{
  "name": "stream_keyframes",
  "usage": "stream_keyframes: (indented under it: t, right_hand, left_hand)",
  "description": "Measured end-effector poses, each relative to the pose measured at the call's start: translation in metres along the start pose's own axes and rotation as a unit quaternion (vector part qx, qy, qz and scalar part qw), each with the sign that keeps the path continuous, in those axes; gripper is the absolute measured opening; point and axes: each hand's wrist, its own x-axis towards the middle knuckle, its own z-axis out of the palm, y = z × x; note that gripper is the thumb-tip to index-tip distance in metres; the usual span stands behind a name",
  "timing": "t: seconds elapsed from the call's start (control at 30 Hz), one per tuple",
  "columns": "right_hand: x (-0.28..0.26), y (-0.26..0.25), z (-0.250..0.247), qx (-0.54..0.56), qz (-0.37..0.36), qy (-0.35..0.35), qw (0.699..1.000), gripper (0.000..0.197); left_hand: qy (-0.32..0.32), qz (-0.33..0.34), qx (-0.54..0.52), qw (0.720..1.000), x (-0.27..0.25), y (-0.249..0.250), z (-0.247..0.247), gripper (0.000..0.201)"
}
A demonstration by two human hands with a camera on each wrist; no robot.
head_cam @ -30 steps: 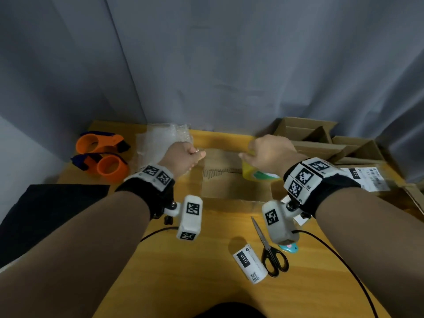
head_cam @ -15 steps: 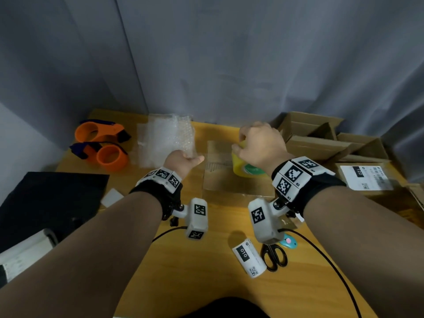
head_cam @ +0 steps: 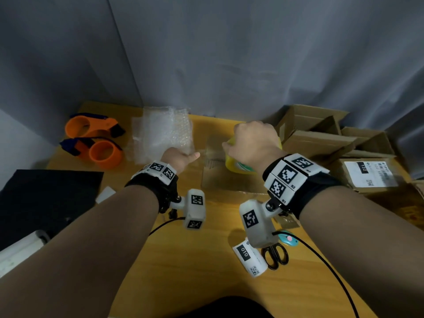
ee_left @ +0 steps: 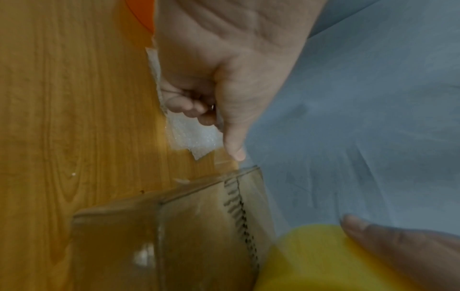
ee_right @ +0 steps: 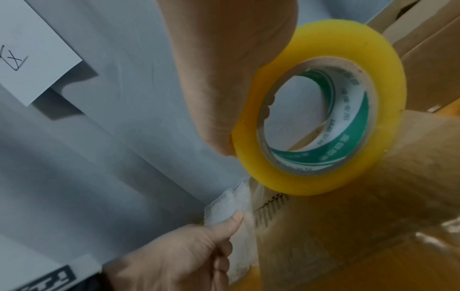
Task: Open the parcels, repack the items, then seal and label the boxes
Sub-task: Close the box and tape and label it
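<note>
My right hand grips the tape roll above the box, while my left hand beside the box pinches the tape end with curled fingers.

Tape roll in right hand: yellow, green-and-white printed core. Box beneath: brown. Dispensers beyond left hand: orange.

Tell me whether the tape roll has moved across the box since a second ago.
Yes. The tape roll in the right hand has shifted toward the box's far edge, nearer the curtain.
</note>
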Motion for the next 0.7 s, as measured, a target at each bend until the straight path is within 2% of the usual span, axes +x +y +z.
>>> stream_keyframes:
  t: [0.3,0.4,0.5,0.57,0.63,0.7]
  right_hand:
    - [0.011,-0.001,0.001,0.017,-0.005,-0.040,0.999,0.036]
    - [0.015,0.014,-0.002,0.103,-0.010,-0.069,0.992,0.036]
    - [0.013,0.026,-0.001,0.178,0.004,-0.049,0.983,0.031]
    - [0.010,0.028,0.004,0.197,0.015,-0.030,0.980,0.030]
    - [0.008,0.028,0.006,0.222,0.022,-0.012,0.975,0.031]
    - [0.008,0.029,0.005,0.237,0.029,-0.001,0.971,0.030]
  left_hand:
    - [-0.028,-0.024,0.053,0.998,0.001,0.004,0.008,0.070]
    - [-0.034,-0.005,0.070,0.997,-0.001,0.005,0.014,0.069]
    - [-0.049,0.003,0.104,0.993,-0.002,0.003,0.018,0.069]
    - [-0.036,-0.007,0.150,0.988,-0.004,0.002,0.018,0.075]
    - [0.009,-0.010,0.193,0.981,-0.006,0.003,0.016,0.077]
    - [0.030,0.052,0.108,0.992,-0.003,0.007,0.016,0.059]
